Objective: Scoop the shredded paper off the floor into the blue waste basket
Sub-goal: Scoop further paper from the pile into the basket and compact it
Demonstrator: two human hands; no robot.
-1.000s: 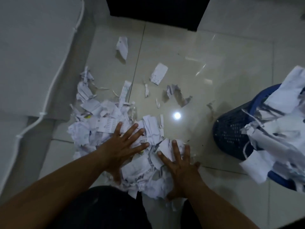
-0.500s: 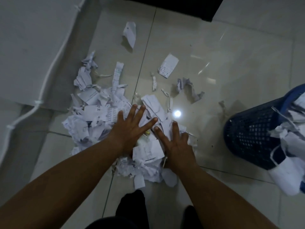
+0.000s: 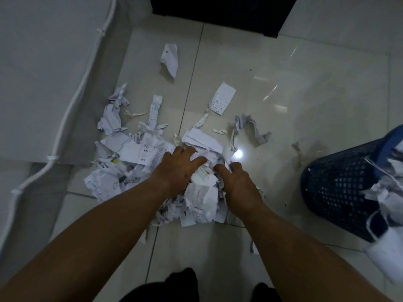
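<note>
A pile of white shredded paper (image 3: 135,158) lies on the glossy tiled floor (image 3: 283,101) in front of me. My left hand (image 3: 176,168) and my right hand (image 3: 237,184) press into the pile's right part, fingers curled into the scraps and bunching a clump (image 3: 202,192) between them. The blue waste basket (image 3: 340,188), a mesh bin, stands at the right edge with paper spilling over its rim. Loose scraps lie farther out: a torn sheet (image 3: 170,58), a printed slip (image 3: 222,98) and a crumpled strip (image 3: 250,129).
A grey wall or panel (image 3: 43,73) with a white cable (image 3: 72,103) clipped along it borders the left side. A dark opening (image 3: 220,12) lies at the top. My dark-clothed knees (image 3: 181,286) show at the bottom edge.
Both hands went from flat with spread fingers to curled, drawing closer together and gathering paper between them. The camera view shifted, so the basket sits farther right.
</note>
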